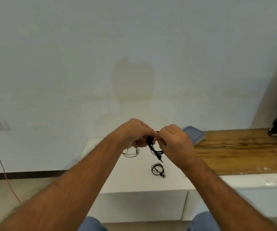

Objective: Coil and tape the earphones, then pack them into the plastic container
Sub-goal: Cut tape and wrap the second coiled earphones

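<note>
The counter carries, at its far right, the shut container, well apart from your work, plus a near coil and a loose brown pair. Your left hand and right hand both pinch the black earphones in the air between them, fingers curled tight. Ease either pinch and the loops could spring open; the dangling plug may snag. No writing is readable.

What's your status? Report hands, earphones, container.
Both hands, left and right, grip the black earphone coil above the white cabinet. One coiled set lies below. Plastic container shut, on wooden counter. Nothing in the way.
</note>
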`<state>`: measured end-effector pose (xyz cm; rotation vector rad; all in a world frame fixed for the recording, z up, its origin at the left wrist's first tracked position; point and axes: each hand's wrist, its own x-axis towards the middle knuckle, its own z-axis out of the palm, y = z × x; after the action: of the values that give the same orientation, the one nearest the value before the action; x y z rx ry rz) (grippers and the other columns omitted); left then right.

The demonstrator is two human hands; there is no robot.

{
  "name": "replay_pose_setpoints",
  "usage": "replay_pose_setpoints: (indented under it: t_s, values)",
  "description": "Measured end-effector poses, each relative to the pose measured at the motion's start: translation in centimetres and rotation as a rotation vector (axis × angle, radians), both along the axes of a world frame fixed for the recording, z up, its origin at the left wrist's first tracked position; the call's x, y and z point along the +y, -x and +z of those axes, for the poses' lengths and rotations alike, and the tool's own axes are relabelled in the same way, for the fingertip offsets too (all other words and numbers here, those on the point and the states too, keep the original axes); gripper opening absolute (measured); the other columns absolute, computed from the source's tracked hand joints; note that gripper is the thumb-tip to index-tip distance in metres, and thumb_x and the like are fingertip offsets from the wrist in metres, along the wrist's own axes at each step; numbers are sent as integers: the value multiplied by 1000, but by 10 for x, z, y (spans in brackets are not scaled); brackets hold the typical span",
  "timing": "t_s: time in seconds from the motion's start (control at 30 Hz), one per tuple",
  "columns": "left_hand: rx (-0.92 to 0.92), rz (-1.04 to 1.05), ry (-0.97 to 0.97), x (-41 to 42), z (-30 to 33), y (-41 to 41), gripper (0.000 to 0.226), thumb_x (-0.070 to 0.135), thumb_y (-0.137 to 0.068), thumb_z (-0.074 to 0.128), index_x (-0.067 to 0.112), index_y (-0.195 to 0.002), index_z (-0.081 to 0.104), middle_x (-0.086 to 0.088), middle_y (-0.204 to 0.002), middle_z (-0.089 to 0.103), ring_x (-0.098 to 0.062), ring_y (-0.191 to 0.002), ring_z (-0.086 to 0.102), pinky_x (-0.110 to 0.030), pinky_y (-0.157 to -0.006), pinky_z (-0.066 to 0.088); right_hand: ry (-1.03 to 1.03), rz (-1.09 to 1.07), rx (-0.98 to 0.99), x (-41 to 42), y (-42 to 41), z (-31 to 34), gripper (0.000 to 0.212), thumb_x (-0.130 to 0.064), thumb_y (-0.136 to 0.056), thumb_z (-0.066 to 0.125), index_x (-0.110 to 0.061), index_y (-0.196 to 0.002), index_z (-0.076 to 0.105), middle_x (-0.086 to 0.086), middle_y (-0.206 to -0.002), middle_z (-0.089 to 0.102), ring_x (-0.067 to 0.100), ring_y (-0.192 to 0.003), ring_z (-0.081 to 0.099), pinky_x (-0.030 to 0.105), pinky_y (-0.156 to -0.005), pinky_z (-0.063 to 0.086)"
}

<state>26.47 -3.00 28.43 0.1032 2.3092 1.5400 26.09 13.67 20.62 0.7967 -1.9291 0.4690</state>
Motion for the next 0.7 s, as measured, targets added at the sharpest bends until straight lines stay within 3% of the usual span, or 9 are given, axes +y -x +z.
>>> replay_pose_setpoints:
  t_s: [0.4, 0.7]
  values:
    - [55, 3, -34, 0, 77, -77, 8, 15, -87, 69, 10, -82, 71, -6, -79, 72, -15, -74, 65, -21, -61, 52, -6, 28, 245, -1, -59, 74, 21, -6, -90, 53, -16, -77, 40, 6, -67, 51, 22, -61, 41, 28, -55, 35]
    - [44, -23, -113, -8, 116, -127, 7, 14, -91, 65, 9, -89, 68, -1, -73, 71, -7, -62, 66, -19, -64, 52, 2, 65, 283, -7, -101, 123, 22, -8, -89, 56, -15, -73, 42, 5, -66, 51, 22, -58, 43, 29, -52, 37]
